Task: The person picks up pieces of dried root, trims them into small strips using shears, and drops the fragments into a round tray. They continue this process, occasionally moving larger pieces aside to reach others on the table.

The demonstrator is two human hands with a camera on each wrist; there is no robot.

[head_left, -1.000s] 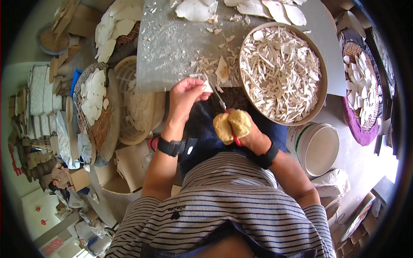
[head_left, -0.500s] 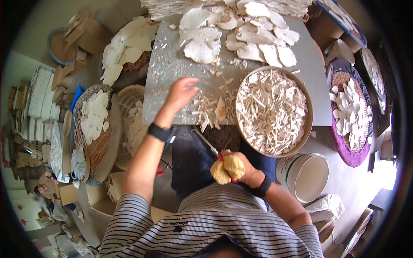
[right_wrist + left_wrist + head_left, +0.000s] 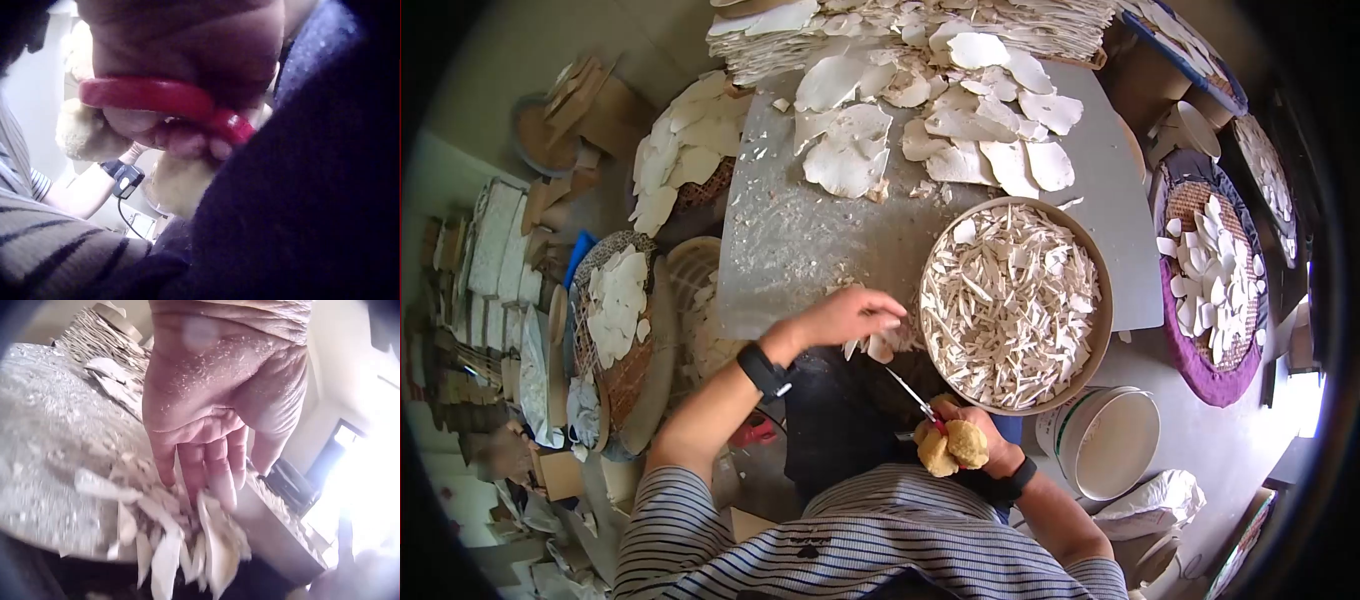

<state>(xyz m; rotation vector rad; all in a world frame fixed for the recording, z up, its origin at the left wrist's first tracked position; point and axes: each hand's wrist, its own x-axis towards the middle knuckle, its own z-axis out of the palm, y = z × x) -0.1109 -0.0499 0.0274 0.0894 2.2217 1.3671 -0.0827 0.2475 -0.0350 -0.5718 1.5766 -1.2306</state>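
In the head view my left hand (image 3: 850,316) reaches over the table's near edge, above a small pile of white cut pieces (image 3: 880,348). Its fingers are extended and slightly bent, with fingertips right at the loose strips (image 3: 164,559) in the left wrist view; pale crumbs stick to the palm. My right hand (image 3: 994,438), low in front of the lap, grips scissors (image 3: 912,391) whose blades point toward the pile. Red handles (image 3: 144,97) show in the right wrist view, with yellow spongy padding (image 3: 967,446) around them.
A round tray (image 3: 1104,330) heaped with white strips overhangs the table's near edge. Flat white slabs (image 3: 850,150) lie farther back on the grey table (image 3: 770,240), before a tall stack (image 3: 1040,35). A white bucket (image 3: 1112,440) stands lower right; baskets of slices flank the table.
A second ago the left hand pinched a small white piece by the blades; it let go, swung left, then came back over the pile. The head view tilted up, showing more table.
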